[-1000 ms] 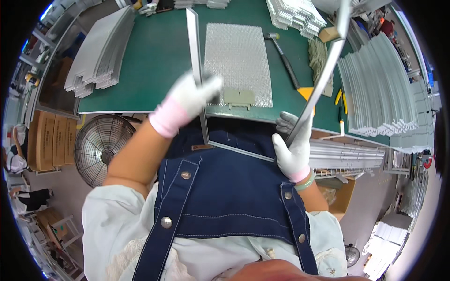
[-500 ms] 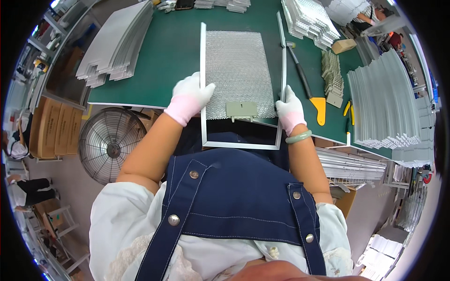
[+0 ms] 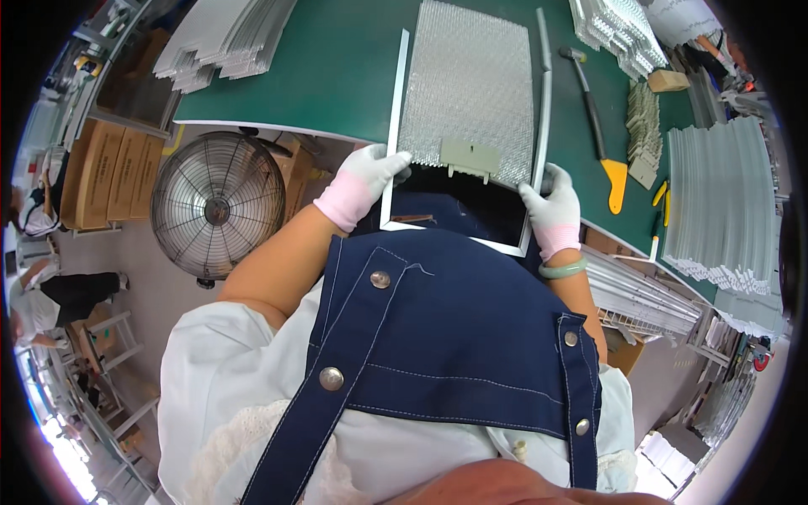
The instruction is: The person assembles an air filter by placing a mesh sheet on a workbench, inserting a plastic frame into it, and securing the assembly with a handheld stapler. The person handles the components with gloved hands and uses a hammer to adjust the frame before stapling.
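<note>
A three-sided white metal frame [image 3: 394, 126], its closed end near my apron, reaches over the near table edge. My left hand [image 3: 370, 172], in a white and pink glove, grips the left bar between thumb and fingers. On the right bar, my gloved right hand [image 3: 554, 202] is closed in the same way. Between the bars lies a silver mesh panel [image 3: 467, 80], its near end apart from the frame's closed end. A grey-green plastic piece [image 3: 470, 157] with small prongs sits at the panel's near edge. The fingers' undersides are partly hidden.
On the green table [image 3: 337, 76], a hammer [image 3: 593, 118], an orange-yellow blade-shaped tool [image 3: 616, 185], pliers [image 3: 661, 198] and a pile of grey-green pieces [image 3: 644, 130] lie right. Stacked panels [image 3: 724, 202] stand beyond. A floor fan [image 3: 217, 210] is at left.
The frame has slid toward my body relative to the mesh panel, widening the gap at its closed end. Both hands moved with it. The whole view has shifted.
</note>
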Available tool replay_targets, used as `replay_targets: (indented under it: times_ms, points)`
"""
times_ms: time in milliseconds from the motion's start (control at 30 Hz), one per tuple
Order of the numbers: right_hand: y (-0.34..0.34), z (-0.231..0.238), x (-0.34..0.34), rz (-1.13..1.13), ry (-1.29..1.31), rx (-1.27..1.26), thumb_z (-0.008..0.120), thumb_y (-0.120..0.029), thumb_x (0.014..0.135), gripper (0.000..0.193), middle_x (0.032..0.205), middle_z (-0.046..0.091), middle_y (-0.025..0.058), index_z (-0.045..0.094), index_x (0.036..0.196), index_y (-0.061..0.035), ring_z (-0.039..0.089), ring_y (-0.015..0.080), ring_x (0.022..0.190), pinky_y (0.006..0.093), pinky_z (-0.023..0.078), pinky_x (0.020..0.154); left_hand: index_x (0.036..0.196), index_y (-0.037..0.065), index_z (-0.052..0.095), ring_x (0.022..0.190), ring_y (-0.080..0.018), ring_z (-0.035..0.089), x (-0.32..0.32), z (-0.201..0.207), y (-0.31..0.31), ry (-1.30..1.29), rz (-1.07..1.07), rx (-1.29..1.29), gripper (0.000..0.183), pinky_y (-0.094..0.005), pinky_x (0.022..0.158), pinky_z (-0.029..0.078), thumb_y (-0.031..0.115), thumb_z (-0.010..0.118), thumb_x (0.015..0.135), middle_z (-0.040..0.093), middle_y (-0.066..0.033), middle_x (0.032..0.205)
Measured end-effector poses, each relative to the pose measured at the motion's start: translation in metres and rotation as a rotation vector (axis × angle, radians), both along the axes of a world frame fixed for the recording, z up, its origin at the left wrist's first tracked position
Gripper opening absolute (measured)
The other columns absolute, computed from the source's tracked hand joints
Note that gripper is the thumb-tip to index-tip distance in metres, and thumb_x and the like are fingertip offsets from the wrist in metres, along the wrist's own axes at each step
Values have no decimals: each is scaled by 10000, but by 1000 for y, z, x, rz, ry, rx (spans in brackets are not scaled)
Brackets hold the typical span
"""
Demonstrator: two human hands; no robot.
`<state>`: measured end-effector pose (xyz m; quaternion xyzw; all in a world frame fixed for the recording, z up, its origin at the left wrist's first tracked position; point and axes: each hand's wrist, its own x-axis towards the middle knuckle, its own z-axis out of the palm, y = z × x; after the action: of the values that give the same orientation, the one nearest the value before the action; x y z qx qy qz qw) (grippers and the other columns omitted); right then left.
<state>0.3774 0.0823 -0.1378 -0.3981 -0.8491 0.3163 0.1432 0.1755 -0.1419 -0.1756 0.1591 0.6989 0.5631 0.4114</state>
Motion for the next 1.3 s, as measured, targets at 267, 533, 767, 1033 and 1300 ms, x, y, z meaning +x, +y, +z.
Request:
replay_targets:
  times_ms: [267,533,767,1033,1300]
  points:
    - [-23,-3,19,-136,184,-196,751,-178,820,578,973,680,180,465,1245,91,678,203,835,305,547,757,981,-13,620,827,-155,623,-5,4,-15,-333,-91,72,225,-287,811,500,194,658,904,653,-82,874]
    - [-19,-14,24,-182,381,-724,741,-79,832,541,982,669,157,430,1232,110,634,141,733,254,539,653,1064,-49,606,915,-153,610,1,9,-25,-317,-144,60,259,-276,856,484,157,628,909,659,-92,978]
    - [-19,-20,33,-224,426,-815,737,-84,838,485,934,653,131,465,1198,93,625,139,720,257,534,648,1124,-58,587,960,-158,586,10,10,-22,-130,20,-21,357,-311,917,456,249,613,946,633,-86,1013]
    - [-23,-18,35,-308,352,-1084,694,-204,901,353,891,604,60,555,1116,39,605,131,773,286,532,719,1143,-28,563,982,-159,560,-4,4,-23,-123,-175,-77,335,-310,940,440,265,545,983,602,-91,1046]
    - [-15,-18,36,-232,335,-1234,659,-177,917,222,850,618,63,605,1013,17,619,156,783,298,535,757,1158,-37,551,1046,-212,604,-4,13,-26,-492,-50,129,322,-349,958,490,229,578,977,599,-122,1087]
